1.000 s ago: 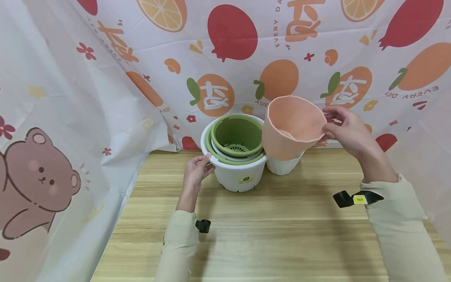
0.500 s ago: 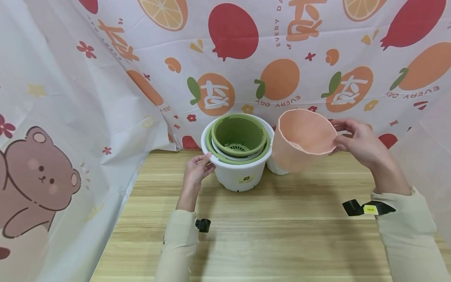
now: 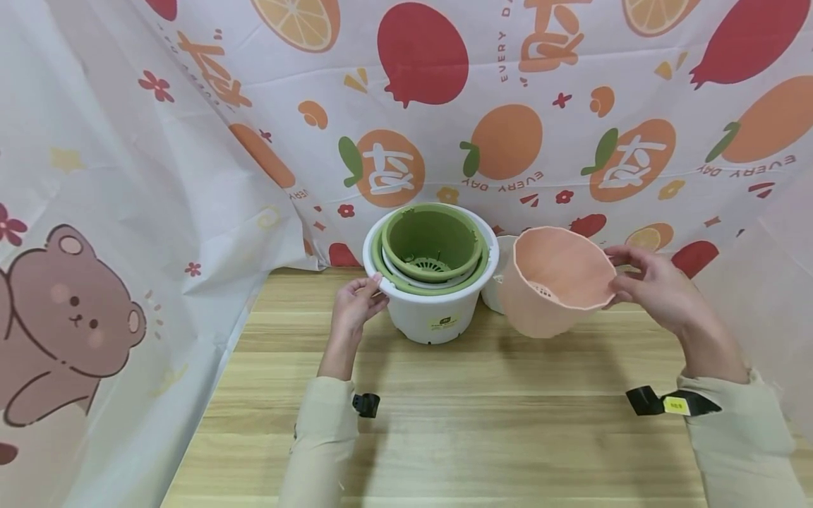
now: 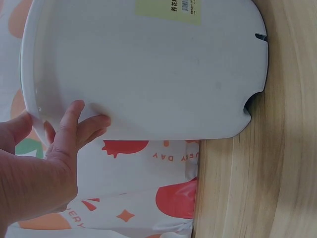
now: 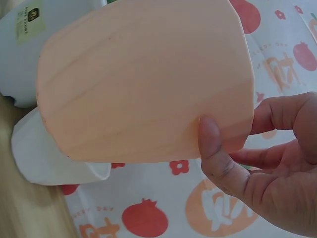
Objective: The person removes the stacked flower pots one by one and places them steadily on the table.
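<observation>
My left hand [image 3: 357, 305] pinches the rim of a large white flowerpot [image 3: 432, 321] at its front left, thumb on the rim and fingers against the outer wall. Inside that pot nest several smaller ones, with a green flowerpot [image 3: 432, 240] innermost. To the right, my right hand [image 3: 660, 289] grips the rim of a peach flowerpot [image 3: 565, 271], which is tilted with its mouth toward the head camera. In the right wrist view, the thumb presses the outside of the peach pot [image 5: 143, 84]. A small white flowerpot [image 5: 54, 148] stands behind it, partly hidden in the head view.
The pots stand on a wooden table [image 3: 444, 423] near its back edge. A fruit-print cloth [image 3: 267, 233] hangs behind them, and a bear-print sheet [image 3: 190, 141] drapes at the left.
My right hand has moved the peach pot right and down, away from the nested pots and closer to the table. My left hand keeps its hold on the white rim.
</observation>
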The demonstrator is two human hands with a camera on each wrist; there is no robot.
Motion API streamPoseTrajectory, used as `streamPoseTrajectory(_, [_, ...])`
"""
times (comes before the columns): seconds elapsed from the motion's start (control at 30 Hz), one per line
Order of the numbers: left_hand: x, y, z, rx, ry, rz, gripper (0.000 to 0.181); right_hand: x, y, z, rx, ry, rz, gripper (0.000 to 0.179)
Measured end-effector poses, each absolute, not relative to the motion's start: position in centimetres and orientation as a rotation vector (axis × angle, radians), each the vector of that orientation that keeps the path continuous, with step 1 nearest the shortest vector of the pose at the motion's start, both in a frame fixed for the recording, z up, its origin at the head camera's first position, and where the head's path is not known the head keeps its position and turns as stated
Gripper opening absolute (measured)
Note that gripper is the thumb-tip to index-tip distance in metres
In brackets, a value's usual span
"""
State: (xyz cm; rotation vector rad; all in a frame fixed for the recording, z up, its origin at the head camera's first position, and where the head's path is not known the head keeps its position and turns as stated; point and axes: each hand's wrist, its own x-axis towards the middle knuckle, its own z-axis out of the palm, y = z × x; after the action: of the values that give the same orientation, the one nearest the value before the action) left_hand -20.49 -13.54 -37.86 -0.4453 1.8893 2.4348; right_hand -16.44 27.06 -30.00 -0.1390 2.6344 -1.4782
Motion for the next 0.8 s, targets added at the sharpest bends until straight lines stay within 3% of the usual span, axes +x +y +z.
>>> streamPoseTrajectory(0.8, [-20.6,-13.6,-38.2,-0.416,1.889,2.45,0.015,-15.2,26.1,-37.4,-0.153,2.37,-1.732,0.049])
